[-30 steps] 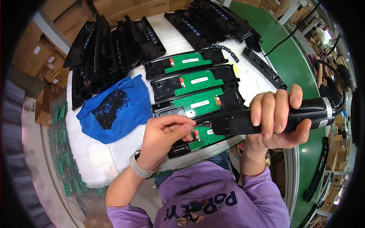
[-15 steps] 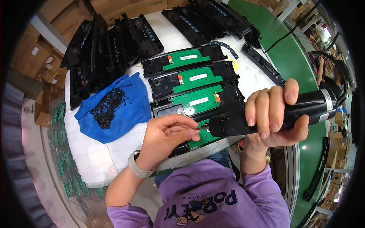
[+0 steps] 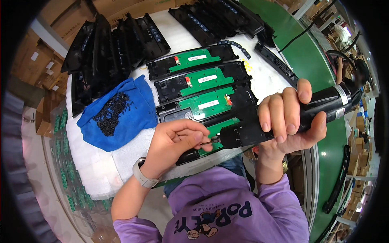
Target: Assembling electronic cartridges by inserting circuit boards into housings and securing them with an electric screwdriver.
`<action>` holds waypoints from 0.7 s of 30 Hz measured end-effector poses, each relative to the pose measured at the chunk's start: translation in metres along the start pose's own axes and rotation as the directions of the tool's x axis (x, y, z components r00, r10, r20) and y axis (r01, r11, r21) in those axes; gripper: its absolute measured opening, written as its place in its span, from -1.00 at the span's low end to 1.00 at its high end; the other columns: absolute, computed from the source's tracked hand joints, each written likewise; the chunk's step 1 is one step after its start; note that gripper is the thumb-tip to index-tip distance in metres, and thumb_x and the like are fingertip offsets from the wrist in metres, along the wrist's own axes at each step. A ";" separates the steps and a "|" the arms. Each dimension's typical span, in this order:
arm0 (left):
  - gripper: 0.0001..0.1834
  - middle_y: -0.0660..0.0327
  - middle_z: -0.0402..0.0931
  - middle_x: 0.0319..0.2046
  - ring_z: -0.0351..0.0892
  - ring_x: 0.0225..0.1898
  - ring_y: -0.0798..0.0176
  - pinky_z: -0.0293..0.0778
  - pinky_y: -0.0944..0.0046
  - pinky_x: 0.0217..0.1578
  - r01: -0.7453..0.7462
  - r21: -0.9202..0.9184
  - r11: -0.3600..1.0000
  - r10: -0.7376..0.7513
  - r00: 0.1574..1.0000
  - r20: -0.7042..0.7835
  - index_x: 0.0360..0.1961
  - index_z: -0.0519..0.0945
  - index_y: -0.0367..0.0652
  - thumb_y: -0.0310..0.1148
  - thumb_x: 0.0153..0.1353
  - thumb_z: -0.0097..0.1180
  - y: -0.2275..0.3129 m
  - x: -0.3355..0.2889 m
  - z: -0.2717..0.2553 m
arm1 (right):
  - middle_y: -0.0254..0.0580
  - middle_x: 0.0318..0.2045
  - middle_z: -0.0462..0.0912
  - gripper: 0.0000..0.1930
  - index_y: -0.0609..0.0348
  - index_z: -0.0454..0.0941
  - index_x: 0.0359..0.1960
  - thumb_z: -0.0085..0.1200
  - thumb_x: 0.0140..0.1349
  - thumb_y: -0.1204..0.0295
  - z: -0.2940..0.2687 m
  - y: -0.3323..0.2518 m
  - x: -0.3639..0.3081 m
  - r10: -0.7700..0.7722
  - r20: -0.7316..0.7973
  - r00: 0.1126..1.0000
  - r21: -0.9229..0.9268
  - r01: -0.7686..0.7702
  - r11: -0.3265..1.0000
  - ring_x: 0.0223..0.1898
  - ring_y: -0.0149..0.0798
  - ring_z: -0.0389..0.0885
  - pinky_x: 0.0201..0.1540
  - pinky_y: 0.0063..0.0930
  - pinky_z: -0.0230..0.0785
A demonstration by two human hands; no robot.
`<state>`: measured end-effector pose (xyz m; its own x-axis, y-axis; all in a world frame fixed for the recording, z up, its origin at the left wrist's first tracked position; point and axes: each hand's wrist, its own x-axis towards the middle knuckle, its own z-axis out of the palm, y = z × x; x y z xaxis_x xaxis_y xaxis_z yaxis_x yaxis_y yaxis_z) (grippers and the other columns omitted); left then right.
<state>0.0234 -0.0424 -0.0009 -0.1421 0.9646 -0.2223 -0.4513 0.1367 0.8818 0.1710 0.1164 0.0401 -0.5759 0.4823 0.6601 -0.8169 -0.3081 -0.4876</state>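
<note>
My right hand (image 3: 289, 115) is wrapped round a black electric screwdriver (image 3: 324, 107), held level with its bit (image 3: 209, 141) pointing left. My left hand (image 3: 178, 139), with a pale watch on the wrist, is curled with thumb and fingers pinched at the bit's tip. Whatever small thing those fingers may hold is hidden. Beneath the tool lies a black casing with a green circuit board (image 3: 231, 122), partly covered by my hands. Beyond it are more black casings with boards, among them one nearest (image 3: 208, 104), a middle one (image 3: 206, 79) and a far one (image 3: 194, 58).
On the left, a blue cloth (image 3: 139, 117) carries a heap of small black screws (image 3: 109, 117). Black shells stand stacked at the back left (image 3: 109, 52) and back right (image 3: 219, 24). A narrow black part (image 3: 275, 62) lies near the green work surface (image 3: 310, 58) at right.
My left fingers have slid slightly left along the bit, so more of it shows. The screwdriver has shifted a little left, still in my right hand.
</note>
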 end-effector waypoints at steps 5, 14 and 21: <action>-0.84 0.15 0.56 -0.40 0.58 -0.31 0.37 0.48 0.45 -0.23 -0.139 0.138 0.981 0.154 0.983 -0.103 -0.22 0.50 -0.40 -0.54 0.21 -0.01 -0.010 0.003 0.005 | -0.38 -0.68 0.40 -0.59 0.16 0.24 -0.16 0.06 0.16 0.15 0.000 -0.017 -0.009 0.066 0.067 0.996 -0.096 -0.059 0.994 -0.75 -0.43 0.37 -0.56 -0.50 0.30; -0.86 0.15 0.55 -0.39 0.57 -0.35 0.41 0.48 0.46 -0.25 -0.129 0.167 0.978 0.150 0.981 -0.122 -0.22 0.47 -0.38 -0.56 0.21 -0.04 -0.013 0.004 0.006 | -0.28 -0.67 0.50 -0.54 0.20 0.34 -0.21 0.31 -0.03 0.25 -0.008 -0.039 -0.031 0.218 0.268 0.938 -0.428 -0.087 0.900 -0.74 -0.33 0.48 -0.67 -0.49 0.34; -0.84 0.22 0.51 -0.46 0.48 -0.46 0.47 0.42 0.52 -0.38 -0.086 0.169 0.982 0.105 0.988 -0.109 -0.21 0.47 -0.36 -0.49 0.25 -0.05 -0.011 0.004 0.006 | -0.27 -0.67 0.49 -0.57 0.19 0.36 -0.26 0.33 -0.07 0.31 -0.007 -0.037 -0.031 0.253 0.236 0.938 -0.432 -0.132 0.892 -0.74 -0.32 0.47 -0.68 -0.49 0.33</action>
<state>0.0335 -0.0388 -0.0092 -0.2842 0.9431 -0.1725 -0.2825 0.0896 0.9551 0.2191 0.1187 0.0342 -0.7542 0.1810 0.6312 -0.6395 0.0158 -0.7687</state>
